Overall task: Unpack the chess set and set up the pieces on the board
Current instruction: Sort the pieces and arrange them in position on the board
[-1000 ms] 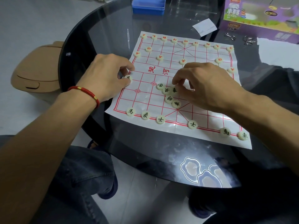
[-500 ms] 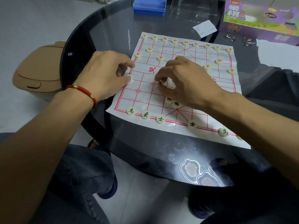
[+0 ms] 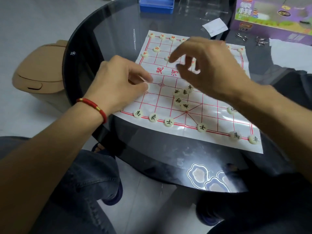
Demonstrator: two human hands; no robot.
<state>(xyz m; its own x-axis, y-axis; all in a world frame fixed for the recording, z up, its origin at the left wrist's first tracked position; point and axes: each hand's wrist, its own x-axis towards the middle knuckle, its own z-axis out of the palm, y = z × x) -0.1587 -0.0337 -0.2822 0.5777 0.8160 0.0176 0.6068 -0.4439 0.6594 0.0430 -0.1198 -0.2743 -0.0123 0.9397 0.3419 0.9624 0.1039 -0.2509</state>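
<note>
The paper chess board (image 3: 224,119) with red grid lines lies on the round glass table (image 3: 118,31). Cream round pieces with black characters stand along its near edge (image 3: 169,122), and a loose cluster of them (image 3: 184,98) sits mid-board. Pieces with red characters (image 3: 156,48) line the far side. My left hand (image 3: 118,83) rests at the board's left edge, thumb and fingers pinching one cream piece (image 3: 148,85). My right hand (image 3: 207,70) hovers blurred above the middle, fingers loosely bent. Whether it holds a piece is hidden by the blur.
A purple game box (image 3: 273,16) and a blue case (image 3: 157,4) stand at the table's far side, with a paper slip (image 3: 215,27) and metal clips (image 3: 249,39) nearby. A tan bin (image 3: 40,73) is on the floor to the left. My knees are under the near rim.
My right hand rose from the mid-board cluster and swung up toward the far side. The cluster is uncovered, and its leftmost piece is gone from its spot. My left hand stayed at the left edge.
</note>
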